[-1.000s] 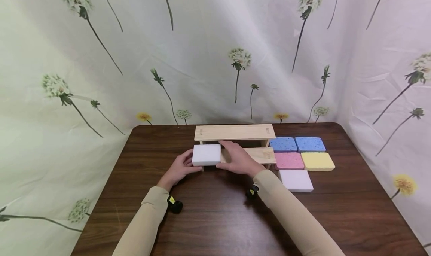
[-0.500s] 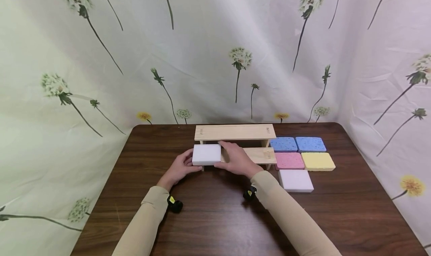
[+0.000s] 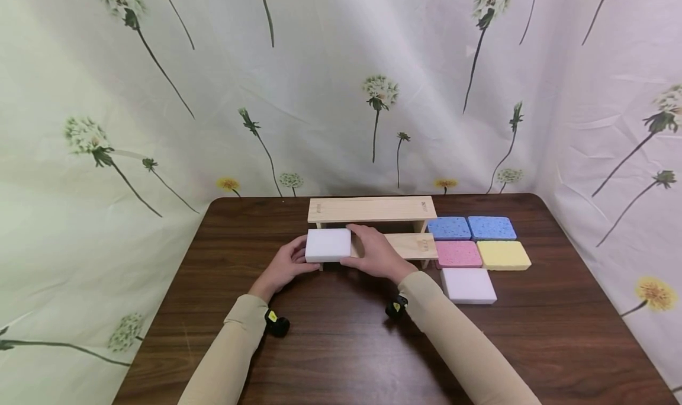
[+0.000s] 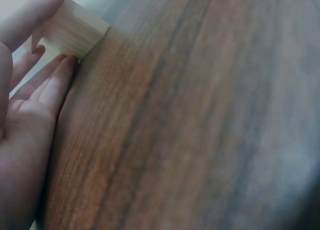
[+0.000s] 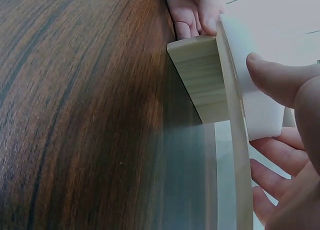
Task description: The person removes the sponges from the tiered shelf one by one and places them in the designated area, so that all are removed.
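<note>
A white block-shaped sponge [image 3: 328, 245] lies flat on the left end of the lower front step of a pale wooden stepped shelf [image 3: 405, 245]. With thumb at the front and fingers at the far side, my right hand [image 3: 379, 252] pinches the sponge's right end. My left hand [image 3: 286, 269] is at the left end of that step, its fairly straight fingers against the wooden side support [image 4: 80, 32]. In the right wrist view, my left thumb touches the board's end, and the sponge [image 5: 255, 100] sits against the board. The sponge hides the step's left part.
To the shelf's right lie two blue sponges [image 3: 449, 228], a pink sponge [image 3: 458, 254], a yellow sponge [image 3: 503, 256] and a second white sponge [image 3: 469, 286]. The taller rear step [image 3: 371, 209] stands behind. A flower-print curtain [image 3: 330, 97] backs the dark wooden table [image 3: 341, 346].
The white sponge has shifted very slightly to the right. My right wrist sits a little further left than a second ago; my left hand stays in place.
</note>
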The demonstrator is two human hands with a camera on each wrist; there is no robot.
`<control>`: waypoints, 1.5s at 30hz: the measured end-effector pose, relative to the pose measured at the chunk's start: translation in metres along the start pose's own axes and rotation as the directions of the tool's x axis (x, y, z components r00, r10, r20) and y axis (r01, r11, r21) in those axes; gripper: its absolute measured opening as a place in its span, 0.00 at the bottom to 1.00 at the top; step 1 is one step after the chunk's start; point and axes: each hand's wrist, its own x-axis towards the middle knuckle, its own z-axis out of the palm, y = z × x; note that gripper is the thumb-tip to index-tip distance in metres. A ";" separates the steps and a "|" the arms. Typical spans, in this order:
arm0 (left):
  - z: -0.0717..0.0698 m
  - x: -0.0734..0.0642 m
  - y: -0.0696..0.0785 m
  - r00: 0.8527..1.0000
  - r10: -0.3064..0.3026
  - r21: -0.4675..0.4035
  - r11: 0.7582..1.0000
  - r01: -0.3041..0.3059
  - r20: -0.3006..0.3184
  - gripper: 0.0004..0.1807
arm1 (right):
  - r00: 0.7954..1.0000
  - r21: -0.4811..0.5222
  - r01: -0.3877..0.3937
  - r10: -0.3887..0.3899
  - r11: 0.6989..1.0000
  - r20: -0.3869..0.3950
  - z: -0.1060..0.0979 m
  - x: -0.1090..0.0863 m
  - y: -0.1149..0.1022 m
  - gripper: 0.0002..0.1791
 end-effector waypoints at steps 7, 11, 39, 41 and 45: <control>0.000 0.000 0.000 1.000 0.008 -0.010 1.000 -0.008 0.016 0.46 | 1.000 0.022 -0.003 0.003 1.000 0.009 -0.005 -0.006 -0.003 0.48; -0.001 0.000 0.000 1.000 0.010 -0.006 1.000 -0.010 0.019 0.45 | 1.000 0.014 -0.002 0.002 1.000 0.004 -0.006 -0.009 0.000 0.48; -0.004 0.001 -0.003 1.000 -0.016 0.026 1.000 0.016 0.003 0.48 | 1.000 0.008 0.005 -0.005 1.000 -0.005 -0.032 -0.041 0.009 0.48; -0.003 0.001 -0.003 1.000 -0.013 0.031 0.999 0.013 0.003 0.48 | 1.000 0.019 0.002 -0.002 1.000 0.002 -0.034 -0.043 0.009 0.48; -0.003 0.002 -0.003 1.000 -0.018 0.038 0.999 0.018 0.003 0.48 | 1.000 0.023 0.008 -0.008 1.000 -0.004 -0.038 -0.049 0.011 0.48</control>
